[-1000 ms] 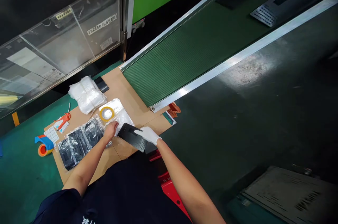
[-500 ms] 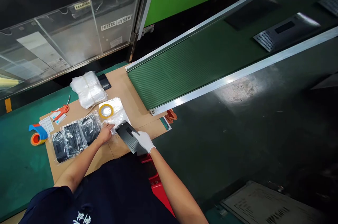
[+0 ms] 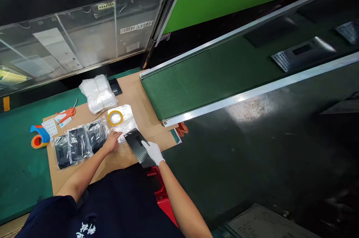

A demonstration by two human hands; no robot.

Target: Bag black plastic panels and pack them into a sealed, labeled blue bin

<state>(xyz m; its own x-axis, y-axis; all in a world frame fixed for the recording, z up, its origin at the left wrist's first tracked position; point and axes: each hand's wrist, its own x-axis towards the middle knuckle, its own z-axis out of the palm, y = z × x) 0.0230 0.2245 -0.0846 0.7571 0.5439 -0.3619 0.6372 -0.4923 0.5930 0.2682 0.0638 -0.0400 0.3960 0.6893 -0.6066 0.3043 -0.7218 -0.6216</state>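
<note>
Head view: from afar I look down on the table.
Right grip: gloved, clamped on the panel by its right edge.
Panel: tilted, far end just beside the bags.
Left grip: bare, near the bags; I can't tell whether it pinches one.
Tape: lying on the bags.
</note>
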